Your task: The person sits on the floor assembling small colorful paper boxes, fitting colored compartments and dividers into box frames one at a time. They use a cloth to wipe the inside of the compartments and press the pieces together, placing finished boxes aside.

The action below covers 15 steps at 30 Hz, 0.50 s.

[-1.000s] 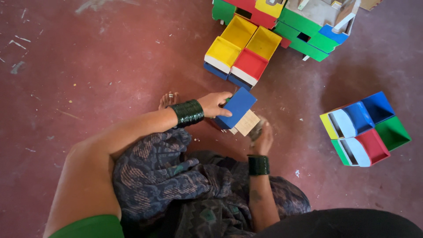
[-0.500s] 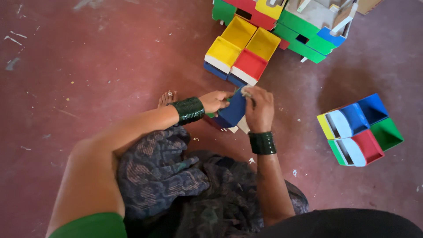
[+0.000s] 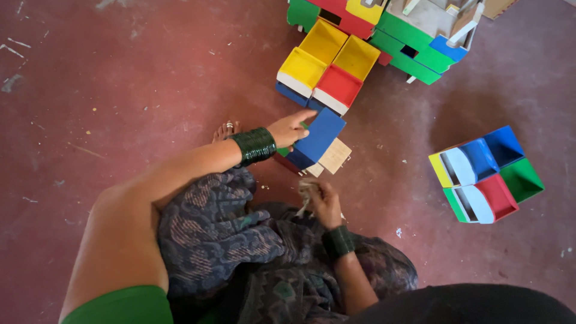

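Blue on top, flat and square: a small painted box on the red floor, tilted, with a bare pale wood piece just beside it at 5 o'clock. Left hand laid on the box's edge at 9 o'clock, fingers stretched out flat and pointing to 2 o'clock, not curled round it. Green bangles on that wrist. Right hand lower down at 6 o'clock from the box, near the lap, fingers pinched shut on a small pale scrap. Yellow and red open boxes at 12 o'clock, close to the blue box. More coloured boxes far off at 3 o'clock.
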### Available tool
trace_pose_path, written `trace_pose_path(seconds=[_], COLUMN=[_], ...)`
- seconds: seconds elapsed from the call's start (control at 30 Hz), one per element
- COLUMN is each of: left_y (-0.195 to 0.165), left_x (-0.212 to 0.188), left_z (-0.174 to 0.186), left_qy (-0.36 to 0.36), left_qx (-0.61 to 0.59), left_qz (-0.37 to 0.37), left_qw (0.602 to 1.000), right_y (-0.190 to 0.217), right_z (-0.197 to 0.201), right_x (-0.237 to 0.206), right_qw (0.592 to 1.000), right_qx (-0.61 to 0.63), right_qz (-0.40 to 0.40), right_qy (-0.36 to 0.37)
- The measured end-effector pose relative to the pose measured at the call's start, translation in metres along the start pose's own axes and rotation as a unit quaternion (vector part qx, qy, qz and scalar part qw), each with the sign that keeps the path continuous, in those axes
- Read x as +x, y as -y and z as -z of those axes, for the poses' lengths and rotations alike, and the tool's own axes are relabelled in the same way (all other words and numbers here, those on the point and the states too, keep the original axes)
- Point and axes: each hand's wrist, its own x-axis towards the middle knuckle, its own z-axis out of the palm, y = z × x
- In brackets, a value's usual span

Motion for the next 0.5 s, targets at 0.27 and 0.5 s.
trace_pose_path(seconds=[0.27, 0.5], left_y=[-0.023, -0.029], left_x=[-0.014, -0.008], left_z=[0.001, 0.001], left_qy=[-0.002, -0.011], left_qx=[0.133, 0.241], left_qz=[-0.125, -0.198], left_qw=[0.983, 0.950], right_y=[-0.031, 0.002], right_z=[0.037, 0.024], right_x=[0.022, 0.018], right_qw=[0.959, 0.942], right_qx=[0.277, 0.329], right_qz=[-0.020, -0.035], right_qy=[-0.059, -0.049])
